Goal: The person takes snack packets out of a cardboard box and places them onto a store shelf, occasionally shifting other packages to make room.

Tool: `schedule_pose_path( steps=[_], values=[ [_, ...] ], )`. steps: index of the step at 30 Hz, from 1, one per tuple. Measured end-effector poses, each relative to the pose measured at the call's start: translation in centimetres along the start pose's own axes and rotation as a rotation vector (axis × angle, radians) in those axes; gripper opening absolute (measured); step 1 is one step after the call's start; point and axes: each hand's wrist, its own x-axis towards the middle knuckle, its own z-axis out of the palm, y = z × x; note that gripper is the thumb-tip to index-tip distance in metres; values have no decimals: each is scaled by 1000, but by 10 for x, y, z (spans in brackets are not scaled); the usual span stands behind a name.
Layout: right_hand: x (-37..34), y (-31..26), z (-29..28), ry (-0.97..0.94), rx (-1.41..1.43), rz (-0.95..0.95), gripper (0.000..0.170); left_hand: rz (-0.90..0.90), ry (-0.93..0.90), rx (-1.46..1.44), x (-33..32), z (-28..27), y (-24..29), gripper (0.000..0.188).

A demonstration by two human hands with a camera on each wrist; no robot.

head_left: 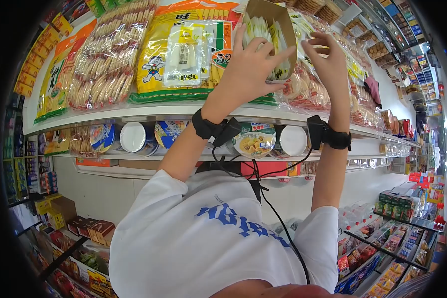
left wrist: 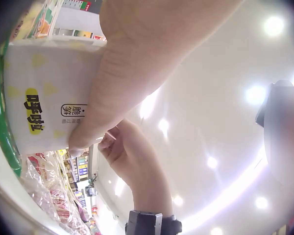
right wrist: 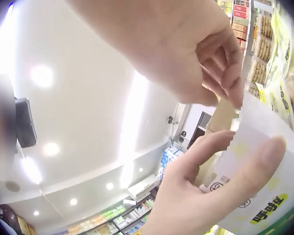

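Box (head_left: 288, 31) sits between the hands, left hand (head_left: 251, 67) gripping its wall with fingers spread, right hand (head_left: 330, 60) curled near the rim, whether it pinches anything unclear; head view looks in on packets (head_left: 258, 30), while only wrist views show the white printed face (left wrist: 46, 73) under left thumb (left wrist: 95, 120).

Head view looks down while wrist views (closer) share the box (left wrist: 50, 105)
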Motion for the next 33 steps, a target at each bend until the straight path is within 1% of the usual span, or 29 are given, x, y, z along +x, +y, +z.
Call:
schedule_pose_path(
  steps=[1,4,5,7,8,10,11,13,16,19,22,29,33],
  values=[
    [1,6,0,-112,-13,-30,49,9,-19,21,1,-1,1,60],
    [-4,9,15,-284,4,72,50,-46,-84,35,0,-1,2,59],
    [-4,11,22,-309,48,103,49,-38,-64,21,0,-2,1,59],
    [2,12,35,-300,-156,107,43,-21,-29,-4,1,-4,0,60],
    [4,13,39,-297,-257,112,41,-28,-46,-2,0,-4,0,60],
    [7,20,41,-265,-280,83,35,-43,-79,1,0,-2,-1,60],
    [8,22,42,-250,-293,68,33,-29,-52,-2,-1,0,-2,60],
    [7,15,40,-251,-283,63,30,-2,4,-10,-2,5,-4,61],
    [7,16,39,-255,-291,40,28,-8,-4,0,-2,6,-4,62],
    [9,21,39,-284,-238,49,29,-43,-48,9,-1,2,-1,66],
    [10,26,39,-309,-176,92,30,-110,-16,9,2,3,1,70],
    [12,30,39,-353,-141,148,31,-43,-96,26,0,-1,1,74],
    [10,36,42,-297,-116,89,30,-49,-129,57,1,-1,4,73]
  ],
)
